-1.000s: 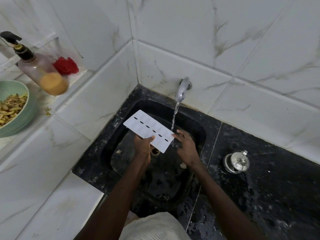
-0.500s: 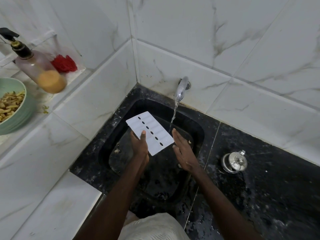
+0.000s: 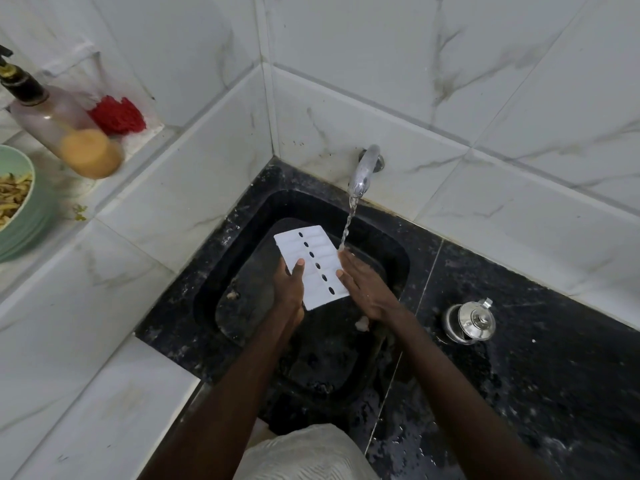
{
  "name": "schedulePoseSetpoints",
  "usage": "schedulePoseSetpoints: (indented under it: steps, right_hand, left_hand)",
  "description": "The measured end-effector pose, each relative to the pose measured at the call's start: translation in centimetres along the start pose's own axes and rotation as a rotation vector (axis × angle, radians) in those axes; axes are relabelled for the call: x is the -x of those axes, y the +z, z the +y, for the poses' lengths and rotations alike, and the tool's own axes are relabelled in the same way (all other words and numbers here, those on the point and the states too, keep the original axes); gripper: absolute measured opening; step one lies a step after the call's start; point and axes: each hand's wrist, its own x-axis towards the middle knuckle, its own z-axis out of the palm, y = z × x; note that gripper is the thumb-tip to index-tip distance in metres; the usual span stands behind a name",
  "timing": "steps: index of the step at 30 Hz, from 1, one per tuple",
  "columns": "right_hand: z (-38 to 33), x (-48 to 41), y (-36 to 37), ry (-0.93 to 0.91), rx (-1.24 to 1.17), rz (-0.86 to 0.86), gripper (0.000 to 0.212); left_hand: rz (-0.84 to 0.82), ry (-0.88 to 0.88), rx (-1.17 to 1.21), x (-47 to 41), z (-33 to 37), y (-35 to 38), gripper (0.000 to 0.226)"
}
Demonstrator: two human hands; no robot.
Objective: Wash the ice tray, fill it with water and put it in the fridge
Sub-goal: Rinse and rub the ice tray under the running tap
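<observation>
A white ice tray [image 3: 313, 263] with a row of dark oval holes is held tilted above the black sink [image 3: 242, 216]. My left hand [image 3: 289, 289] grips its left long edge, thumb on top. Flat against the tray's right edge lies my right hand [image 3: 363, 289], fingers stretched out and together. Water runs from the chrome tap [image 3: 363, 171] and lands at the fingertips of my right hand, beside the tray's far right corner. The tray's underside is hidden.
A small steel lidded pot [image 3: 472, 322] stands on the wet black counter right of the sink. On the white ledge at left are a soap pump bottle [image 3: 59, 129], a red scrubber [image 3: 117, 114] and a green bowl [image 3: 31, 216] of peelings.
The tray has turned from crosswise to pointing more away from me. My right hand let go of its corner and now lies flat along its right edge, under the stream.
</observation>
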Motion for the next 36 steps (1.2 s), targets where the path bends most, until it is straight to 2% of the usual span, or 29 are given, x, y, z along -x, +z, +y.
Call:
schedulePoseSetpoints:
  steps: [5, 15, 23, 28, 36]
  right_hand:
    - [0.2, -2.1, -1.2, 0.022, 0.028, -0.061, 0.066]
    - [0.5, -5.6, -3.9, 0.111, 0.152, -0.078, 0.067]
    - [-1.2, -6.9, -3.3, 0.065, 0.287, -0.073, 0.068]
    - [-2.1, -6.1, -1.8, -0.005, 0.377, -0.098, 0.067]
    - [-2.4, -2.1, -0.1, -0.034, 0.272, -0.052, 0.064]
  left_hand:
    - [-0.092, -0.036, -0.001, 0.1, -0.4, 0.4, 0.040]
    - [-0.234, -0.049, -0.105, 0.7, -0.5, 1.4, 0.034]
    - [-0.243, -0.061, -0.114, 1.1, -1.0, 2.1, 0.036]
    - [-0.175, -0.085, -0.068, 1.0, -1.4, 2.0, 0.036]
    - [-0.107, -0.006, -0.075, 0.0, -1.3, 1.9, 0.041]
